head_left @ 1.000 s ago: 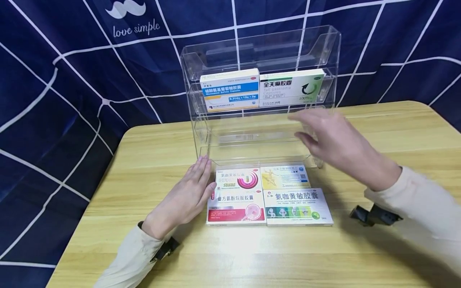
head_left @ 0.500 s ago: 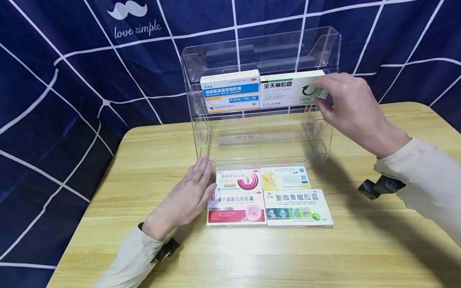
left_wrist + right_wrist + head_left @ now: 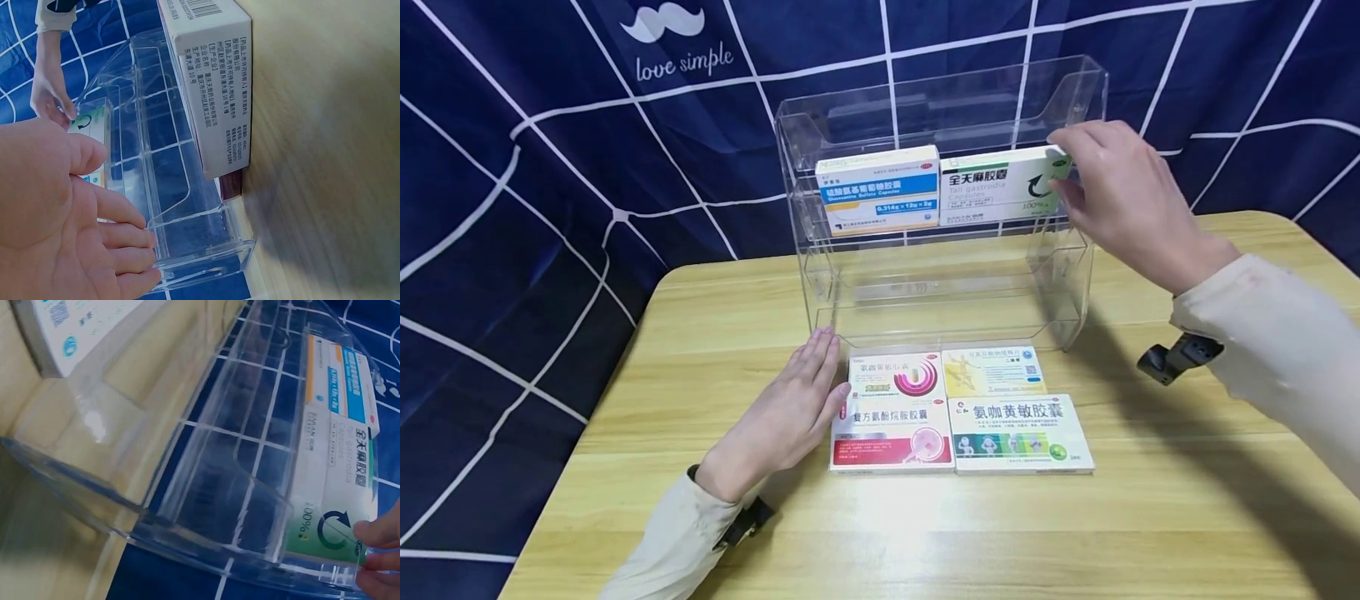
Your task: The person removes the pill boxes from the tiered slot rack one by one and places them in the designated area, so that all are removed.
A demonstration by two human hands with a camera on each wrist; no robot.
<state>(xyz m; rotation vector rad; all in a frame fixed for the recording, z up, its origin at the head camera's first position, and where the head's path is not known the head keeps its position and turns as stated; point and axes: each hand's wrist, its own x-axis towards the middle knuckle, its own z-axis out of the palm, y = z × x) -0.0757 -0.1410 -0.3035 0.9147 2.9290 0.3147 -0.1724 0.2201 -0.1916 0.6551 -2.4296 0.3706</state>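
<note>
A clear acrylic rack point(image 3: 1086, 92) stands on the table, with two medicine boxes side by side in its upper tier. My right hand point(image 3: 1138, 204) pinches the right end of the green-and-white medicine box point(image 3: 992, 187), thumb on its front. The right wrist view shows the fingertips point(image 3: 375, 534) at the box's green corner. To its left sits the blue-and-white medicine box point(image 3: 880, 196). My left hand point(image 3: 778, 417) lies with straight fingers beside the rack's lower left corner, next to the red-and-white medicine box point(image 3: 891, 437). In the left wrist view its palm point(image 3: 56, 212) shows, holding nothing.
In front of the rack lie more boxes: one with a pink swirl point(image 3: 895, 375), a yellow-and-white one point(image 3: 996, 371) and a green-banded white one point(image 3: 1022, 433). A dark blue checked cloth point(image 3: 700, 150) hangs behind the wooden table point(image 3: 925, 542).
My right hand has moved from in front of the rack's lower part up to the right end of the green-and-white medicine box and now pinches it. The left hand has stayed put.
</note>
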